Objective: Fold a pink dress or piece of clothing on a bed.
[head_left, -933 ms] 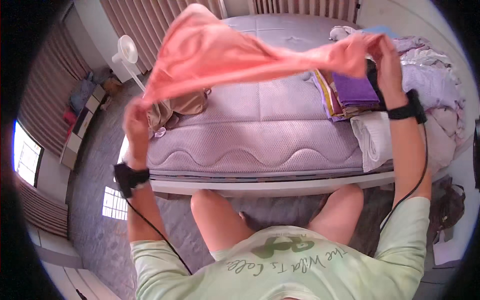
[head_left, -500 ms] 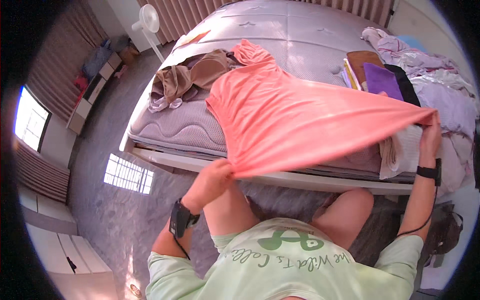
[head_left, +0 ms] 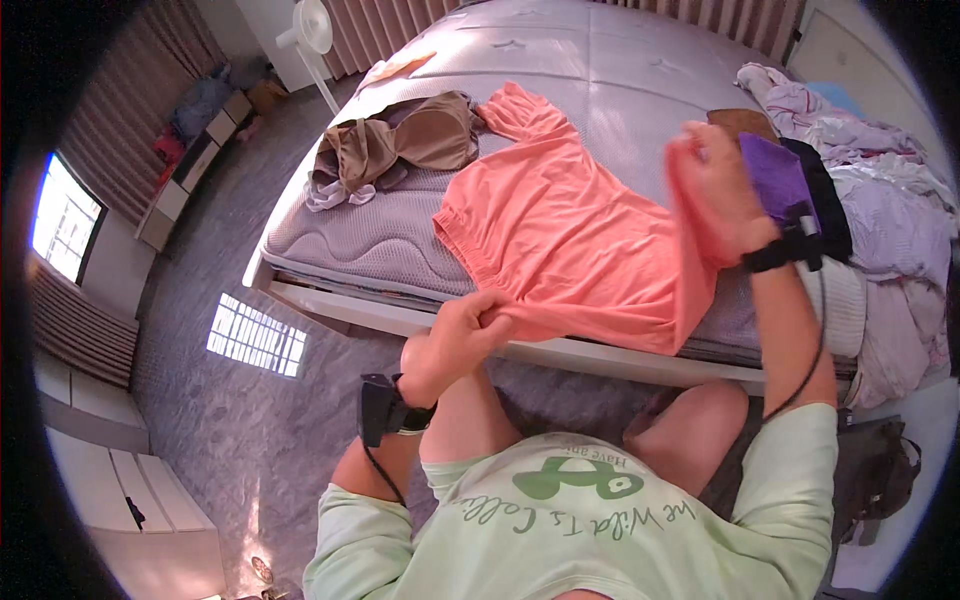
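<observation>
Bare mattress [head_left: 620, 70] carried a coral t-shirt [head_left: 560, 240]; left hand [head_left: 455, 335] fingers pinched its hem, right hand [head_left: 715, 190] apparently gripped a blurred edge, which might slip and bunch.

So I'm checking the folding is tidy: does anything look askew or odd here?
Mildly: the coral-orange cotton shirt lies skewed across the quilted lilac mattress, its hem corner bunched in the left hand, its other side lifted by the right hand.

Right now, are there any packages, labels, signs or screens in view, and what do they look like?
No packages, signs or screens show.
Shirt print: on the person's pale green top, lower middle; a dark green rounded shape with curved dark green lettering around it.
Otherwise only plain things: the coral shirt held by the left hand and right hand over the mattress.
</observation>
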`<state>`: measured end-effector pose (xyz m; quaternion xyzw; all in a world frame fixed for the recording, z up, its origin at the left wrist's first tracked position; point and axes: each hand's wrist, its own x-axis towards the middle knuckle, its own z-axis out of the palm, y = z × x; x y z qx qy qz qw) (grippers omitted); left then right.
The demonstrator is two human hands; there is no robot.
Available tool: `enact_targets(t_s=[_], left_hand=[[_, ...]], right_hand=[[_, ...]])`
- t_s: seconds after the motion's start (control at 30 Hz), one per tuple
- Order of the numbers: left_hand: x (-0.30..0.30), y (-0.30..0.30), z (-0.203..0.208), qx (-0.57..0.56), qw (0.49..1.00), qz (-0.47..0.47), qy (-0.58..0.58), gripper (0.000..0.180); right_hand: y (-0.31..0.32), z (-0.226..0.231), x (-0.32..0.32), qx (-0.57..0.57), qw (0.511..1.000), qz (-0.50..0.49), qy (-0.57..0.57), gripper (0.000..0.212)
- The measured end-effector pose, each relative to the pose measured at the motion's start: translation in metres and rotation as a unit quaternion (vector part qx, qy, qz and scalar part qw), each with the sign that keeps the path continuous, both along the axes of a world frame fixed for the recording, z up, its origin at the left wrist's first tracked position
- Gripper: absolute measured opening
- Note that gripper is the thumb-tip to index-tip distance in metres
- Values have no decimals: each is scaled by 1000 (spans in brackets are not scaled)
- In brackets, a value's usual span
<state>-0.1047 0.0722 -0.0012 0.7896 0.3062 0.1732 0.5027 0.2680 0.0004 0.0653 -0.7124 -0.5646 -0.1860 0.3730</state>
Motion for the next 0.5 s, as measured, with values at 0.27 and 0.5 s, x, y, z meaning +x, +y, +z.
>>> enact_targets(t_s=[0.27, 0.5], left_hand=[[46, 8, -14, -64, 979, 67, -184, 19], [26, 106, -54, 418, 839, 349, -15, 52]], right_hand=[[-2, -80, -145, -195, 894, 321, 242, 29], [-10, -111, -137, -69, 853, 283, 433, 9]])
